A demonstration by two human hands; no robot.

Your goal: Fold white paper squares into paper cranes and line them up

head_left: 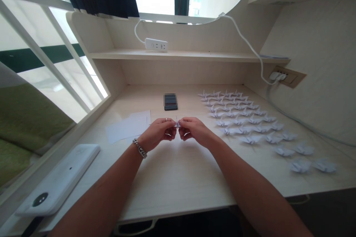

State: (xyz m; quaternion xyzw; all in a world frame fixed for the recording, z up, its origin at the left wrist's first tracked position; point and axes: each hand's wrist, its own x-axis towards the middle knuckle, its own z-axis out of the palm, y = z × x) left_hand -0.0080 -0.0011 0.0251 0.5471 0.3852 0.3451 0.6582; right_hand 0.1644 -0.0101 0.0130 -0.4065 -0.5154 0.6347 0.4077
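Note:
Between my two hands, above the middle of the desk, is a small folded white paper piece [177, 122], mostly hidden by the fingers. My left hand [160, 130], with a ring and a chain bracelet, pinches its left side. From the right, my right hand [193, 130] pinches the other side, fingers curled in. Whether the piece has a finished shape cannot be made out. Rows of folded white paper cranes [244, 113] stand on the desk to the right of my right hand. Flat white paper sheets [128, 126] lie to the left of my left hand.
A dark phone-like object [170, 102] lies beyond my hands. At the near left is a long white device [59, 179] with a round dark spot. A power strip [156, 44] rests on the shelf [189, 56]; its cable runs to a wall socket [287, 76] at right.

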